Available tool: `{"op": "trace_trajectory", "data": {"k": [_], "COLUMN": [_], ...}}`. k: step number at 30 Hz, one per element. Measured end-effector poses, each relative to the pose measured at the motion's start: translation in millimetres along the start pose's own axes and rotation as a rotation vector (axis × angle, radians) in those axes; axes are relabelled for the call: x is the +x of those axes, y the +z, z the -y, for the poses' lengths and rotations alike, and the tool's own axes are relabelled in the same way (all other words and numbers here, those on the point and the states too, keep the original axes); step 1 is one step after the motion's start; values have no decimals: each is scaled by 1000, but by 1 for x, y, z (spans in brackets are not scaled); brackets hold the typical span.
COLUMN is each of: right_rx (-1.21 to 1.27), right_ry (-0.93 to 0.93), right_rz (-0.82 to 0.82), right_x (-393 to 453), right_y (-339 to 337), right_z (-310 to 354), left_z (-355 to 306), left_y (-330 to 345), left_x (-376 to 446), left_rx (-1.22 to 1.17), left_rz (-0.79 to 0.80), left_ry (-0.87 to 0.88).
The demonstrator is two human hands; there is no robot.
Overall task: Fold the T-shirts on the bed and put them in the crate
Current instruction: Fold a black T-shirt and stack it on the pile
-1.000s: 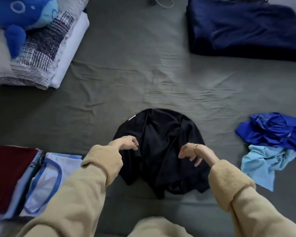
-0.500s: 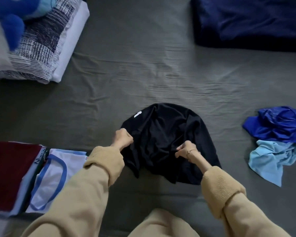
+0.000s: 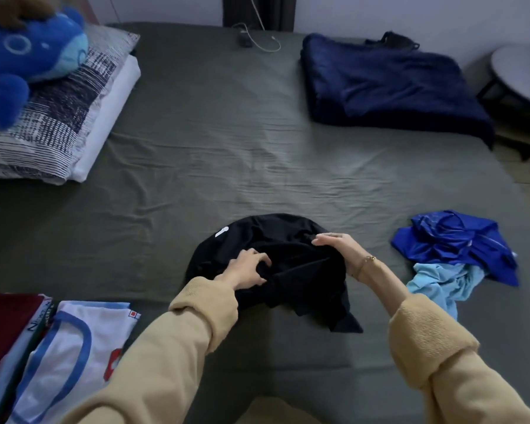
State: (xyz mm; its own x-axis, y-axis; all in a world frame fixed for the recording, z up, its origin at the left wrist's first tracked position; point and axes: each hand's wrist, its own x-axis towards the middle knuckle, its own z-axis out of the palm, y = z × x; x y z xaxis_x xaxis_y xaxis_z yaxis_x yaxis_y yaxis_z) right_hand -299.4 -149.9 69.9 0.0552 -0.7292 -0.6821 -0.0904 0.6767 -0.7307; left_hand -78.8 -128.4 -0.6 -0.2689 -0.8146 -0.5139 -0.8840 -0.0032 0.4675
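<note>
Sitting in the upper left of the frame is a blue plush toy (image 3: 28, 53), on top of a striped pillow (image 3: 62, 117). In the lower left lies a stack of folded shirts, a dark red shirt (image 3: 3, 325) at the edge and a white shirt with blue trim (image 3: 74, 347) just beside it. The big grey-green bed sheet (image 3: 227, 148) fills most of the frame. In the middle, a bit below center, a black T-shirt (image 3: 288, 258) lies bunched in a heap on the sheet. The left hand (image 3: 248, 269) is on the near left part of the heap, with its fingers curled into the cloth, grabbing it. The right hand (image 3: 338, 244) is at the far right top of the heap, fingers bent down and pinching the cloth. The two hands are apart, one on each side of the shirt. Both arms wear tan sleeves (image 3: 426, 338). At the top, right of center, a dark blue blanket (image 3: 389, 84) lies folded. On the right side, a bright blue shirt (image 3: 453, 246) is crumpled up, and a light blue shirt (image 3: 438, 286) touches its near edge. In the upper right corner is a round table (image 3: 520, 71).
</note>
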Motion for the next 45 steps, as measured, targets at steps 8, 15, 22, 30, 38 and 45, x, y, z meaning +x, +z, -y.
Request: {"op": "trace_trajectory", "data": {"k": [8,15,22,30,38,45], "right_rx": [329,378,68,-523,-667,-672], "right_ry": [-131,-239,-326,-452,-932,-1087], "right_rz": [-77,37,-199,8,-140,-139], "right_x": [-36,-69,-76,-101,-131,-139], "right_y": [-28,-26,-58,-56,-71,-107], "right_z": [29,48,36,49,82,94], "left_z": [-31,-86,-102,-175,-238,-238], "left_y": [-20,-15,-68,-107,-114,-109], "left_x": [-8,-27,-46,-71,-97,-115], "left_rx": [-344,-307,-484,-460,-212,-16], "left_rz": [3,-110,-233,-472,-685,-634], "left_ry": [148,253,278,353,262,179]}}
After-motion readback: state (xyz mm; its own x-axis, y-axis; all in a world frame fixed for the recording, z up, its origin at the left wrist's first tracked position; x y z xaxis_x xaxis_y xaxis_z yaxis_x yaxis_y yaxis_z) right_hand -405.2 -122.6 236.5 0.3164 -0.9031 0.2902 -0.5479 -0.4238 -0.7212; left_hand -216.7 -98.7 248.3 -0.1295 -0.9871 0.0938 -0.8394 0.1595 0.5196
